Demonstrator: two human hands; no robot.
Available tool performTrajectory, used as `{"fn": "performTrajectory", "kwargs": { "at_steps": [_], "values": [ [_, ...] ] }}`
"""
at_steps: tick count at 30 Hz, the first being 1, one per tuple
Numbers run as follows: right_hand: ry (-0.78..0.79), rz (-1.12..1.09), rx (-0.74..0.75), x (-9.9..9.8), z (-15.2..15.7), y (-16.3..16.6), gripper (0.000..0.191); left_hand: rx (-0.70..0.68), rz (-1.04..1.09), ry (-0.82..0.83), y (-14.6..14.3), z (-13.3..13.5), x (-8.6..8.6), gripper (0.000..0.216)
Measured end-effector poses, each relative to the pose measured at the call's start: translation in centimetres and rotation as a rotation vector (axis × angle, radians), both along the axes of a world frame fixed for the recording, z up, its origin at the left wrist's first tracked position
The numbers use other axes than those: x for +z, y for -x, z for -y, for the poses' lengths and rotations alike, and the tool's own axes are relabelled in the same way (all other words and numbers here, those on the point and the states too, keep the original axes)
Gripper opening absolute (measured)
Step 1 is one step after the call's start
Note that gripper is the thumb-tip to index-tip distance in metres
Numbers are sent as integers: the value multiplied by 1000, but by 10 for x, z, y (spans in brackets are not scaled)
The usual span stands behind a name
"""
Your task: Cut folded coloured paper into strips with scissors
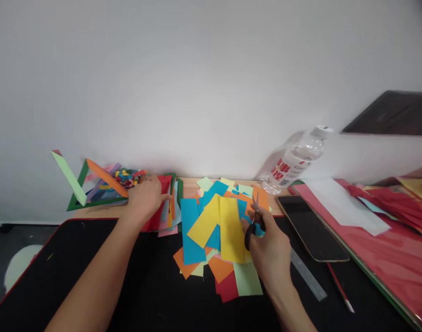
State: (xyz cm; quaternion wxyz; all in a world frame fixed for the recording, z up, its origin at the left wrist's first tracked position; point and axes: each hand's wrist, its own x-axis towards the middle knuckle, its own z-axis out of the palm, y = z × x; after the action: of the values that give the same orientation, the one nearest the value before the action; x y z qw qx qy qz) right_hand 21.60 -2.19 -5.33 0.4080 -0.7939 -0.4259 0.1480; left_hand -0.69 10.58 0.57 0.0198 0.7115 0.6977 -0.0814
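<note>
My right hand [270,246] is closed around a small pair of black-handled scissors [251,229], their blades pointing up and away from me. Under and beside it lies a pile of cut paper, with yellow paper pieces [231,230] and blue paper strips [193,235] on top. My left hand [146,196] reaches to the back left, over the edge of a stack of colored paper [165,212]. Its thumb sticks out to the right, apart from the other fingers, which are mostly hidden. Just beyond it sits a heap of small multicolored paper bits [126,177].
Folded strips, one orange [105,177] and one light green [71,180], rise at the left. On the right are a water bottle [294,161], a phone [311,228], a ruler [307,274], a red pencil [339,286] and a red sheet stack [397,263]. A wall [197,92] stands behind.
</note>
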Motion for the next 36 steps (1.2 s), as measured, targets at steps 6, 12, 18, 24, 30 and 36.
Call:
{"fn": "performTrajectory", "kwargs": {
  "at_steps": [6,12,18,24,30,36],
  "values": [
    [-231,-265,171,-6,-3,15,32,10,51,59,22,-19,-18,59],
    [-286,-488,274,-18,-7,23,33,-16,110,23,28,-16,-6,53],
    [-327,-542,294,-8,-3,36,29,-44,173,-13,26,-8,7,51],
    [-391,-694,346,-1,1,44,32,-108,372,-138,15,17,39,60],
    [-489,-991,536,6,10,50,53,-270,1265,92,-29,62,50,70],
    [-398,-1012,419,11,8,46,44,-349,1334,163,-57,74,33,63]
  ]
}}
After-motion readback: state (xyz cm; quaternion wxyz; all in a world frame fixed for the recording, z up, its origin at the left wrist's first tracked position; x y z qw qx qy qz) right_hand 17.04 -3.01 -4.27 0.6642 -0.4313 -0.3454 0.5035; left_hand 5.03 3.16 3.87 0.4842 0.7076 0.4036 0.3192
